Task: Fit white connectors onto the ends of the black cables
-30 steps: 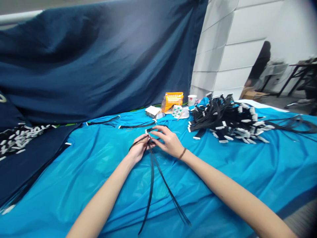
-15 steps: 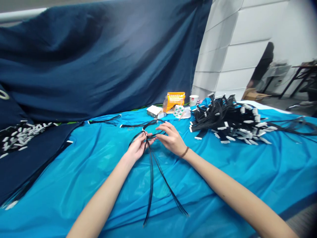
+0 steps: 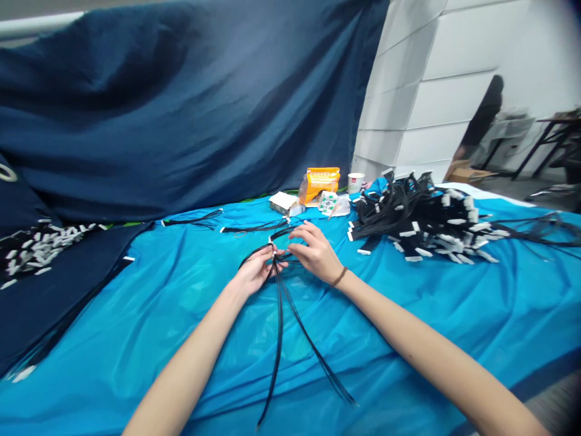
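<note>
In the head view, my left hand is closed around a black wire harness near its white connectors. Two strands of the harness hang down over the blue cloth, spread apart toward their ends. Some of its wires bend back over my left fingers. My right hand, with a brown band at the wrist, is just to the right, its fingers bent and pinching at the looped wires near the connector. The exact contact at its fingertips is small and partly hidden.
A big heap of black harnesses with white connectors lies at the right. More connectors lie on dark cloth at the left. Behind my hands are an orange pouch, a small box, a paper cup and loose harnesses.
The harness and my left fingers have shifted slightly right and toward me. The hanging strands reach lower and spread wider. My right hand has barely moved.
</note>
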Demonstrator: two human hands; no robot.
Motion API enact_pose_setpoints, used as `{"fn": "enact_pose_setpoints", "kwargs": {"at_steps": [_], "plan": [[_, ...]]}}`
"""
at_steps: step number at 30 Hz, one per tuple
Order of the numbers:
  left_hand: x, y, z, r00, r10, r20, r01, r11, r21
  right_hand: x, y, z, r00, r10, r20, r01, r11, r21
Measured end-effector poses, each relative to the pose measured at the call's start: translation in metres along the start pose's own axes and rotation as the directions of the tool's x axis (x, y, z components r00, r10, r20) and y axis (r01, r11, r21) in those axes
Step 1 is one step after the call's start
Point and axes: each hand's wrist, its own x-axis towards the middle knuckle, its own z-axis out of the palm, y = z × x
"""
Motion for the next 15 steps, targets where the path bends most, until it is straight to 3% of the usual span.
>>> {"fn": "enact_pose_setpoints", "kwargs": {"at_steps": [8,15], "plan": [[0.005,0.001,0.002,0.991,0.019,-0.131,-0.038,0.988,-0.147,0.0,-0.004,0.002,1.0,-0.021,0.015,0.021,1.0,0.017],[0.007,0.0,0.003,0.984,-0.012,-0.177,-0.034,0.966,-0.256,-0.001,-0.011,0.006,0.981,-0.176,0.082,0.169,0.982,0.086]]}}
